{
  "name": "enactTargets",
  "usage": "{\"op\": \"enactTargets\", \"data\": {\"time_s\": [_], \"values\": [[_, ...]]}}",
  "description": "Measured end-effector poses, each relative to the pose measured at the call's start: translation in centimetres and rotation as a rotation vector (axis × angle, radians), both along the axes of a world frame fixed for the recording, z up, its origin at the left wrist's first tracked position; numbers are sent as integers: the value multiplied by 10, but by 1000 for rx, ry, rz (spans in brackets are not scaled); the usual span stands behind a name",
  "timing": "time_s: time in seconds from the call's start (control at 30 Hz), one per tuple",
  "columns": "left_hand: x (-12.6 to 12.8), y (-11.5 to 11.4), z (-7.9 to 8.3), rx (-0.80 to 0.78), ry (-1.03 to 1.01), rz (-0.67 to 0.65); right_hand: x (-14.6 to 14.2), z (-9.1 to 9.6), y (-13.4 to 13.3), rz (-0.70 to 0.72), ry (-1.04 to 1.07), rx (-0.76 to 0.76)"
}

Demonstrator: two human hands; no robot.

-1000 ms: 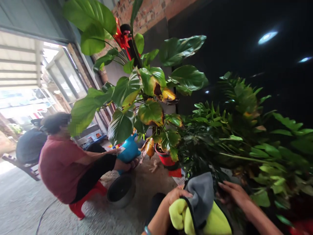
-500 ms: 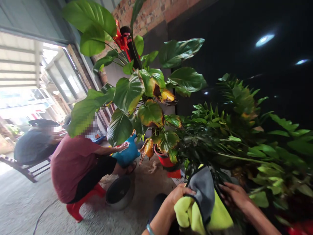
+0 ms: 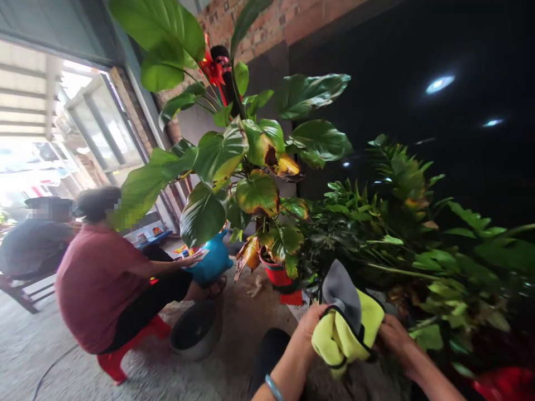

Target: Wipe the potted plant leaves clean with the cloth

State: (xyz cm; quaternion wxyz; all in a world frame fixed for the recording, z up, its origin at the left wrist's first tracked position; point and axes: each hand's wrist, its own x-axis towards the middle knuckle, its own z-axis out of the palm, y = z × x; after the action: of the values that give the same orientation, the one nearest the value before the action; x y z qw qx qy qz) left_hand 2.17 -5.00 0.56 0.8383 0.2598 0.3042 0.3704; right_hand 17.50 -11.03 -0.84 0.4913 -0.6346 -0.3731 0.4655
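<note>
A two-sided cloth (image 3: 346, 334), grey on one face and yellow-green on the other with dark edging, is bunched up low in the view. My left hand (image 3: 310, 329) is closed on its left side, and a pale bracelet circles that wrist. At the cloth's right edge is my right hand (image 3: 396, 337), its fingers curled and partly hidden behind the fabric. Just beyond both hands, dark green leafy stems (image 3: 343, 239) spread to the right. A large-leaved plant (image 3: 257, 192) with some yellowed, browned leaves rises from a red pot (image 3: 278, 273).
At left, a person in a red shirt (image 3: 98, 278) sits on a red stool (image 3: 121, 356), one hand by a blue object (image 3: 211, 262). A dark basin (image 3: 195, 329) stands on the floor. Another person (image 3: 35, 245) sits farther back. A dark glossy wall (image 3: 418, 44) stands behind the plants.
My right hand has come against the cloth from the dark leaves beside it. The cloth's hanging right corner has been lifted and gathered. The view has turned slightly right.
</note>
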Motion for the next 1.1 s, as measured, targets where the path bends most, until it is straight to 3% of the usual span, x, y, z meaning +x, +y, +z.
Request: {"op": "enactTargets", "data": {"time_s": [0.07,0.17,0.3,0.5,0.6,0.7,0.77,0.83,0.93,1.0,1.03,1.1], "values": [[9,-15,-1,-4,17,33,5,-4,3,-30,-39,20],[19,-28,10,24,57,21,10,-6,7,-89,-105,46],[27,-32,23,40,99,-20,6,-7,9,-140,-157,81],[15,-31,21,119,184,-50,-2,-4,9,-191,-179,35],[-2,-18,40,193,188,-52,-3,5,5,-181,-125,35],[-13,10,73,258,87,37,-1,14,0,-185,-25,5],[-11,28,86,256,55,97,2,16,-3,-195,33,-26],[-4,33,79,217,100,96,7,15,-4,-193,67,-59],[-1,15,38,170,263,-43,14,10,-4,-163,76,-88],[-9,-3,14,160,324,-219,18,8,-5,-132,69,-72],[-15,-8,8,155,305,-267,20,8,-7,-117,66,-65],[-25,-8,16,158,228,-268,21,9,-11,-89,70,-64]]}}
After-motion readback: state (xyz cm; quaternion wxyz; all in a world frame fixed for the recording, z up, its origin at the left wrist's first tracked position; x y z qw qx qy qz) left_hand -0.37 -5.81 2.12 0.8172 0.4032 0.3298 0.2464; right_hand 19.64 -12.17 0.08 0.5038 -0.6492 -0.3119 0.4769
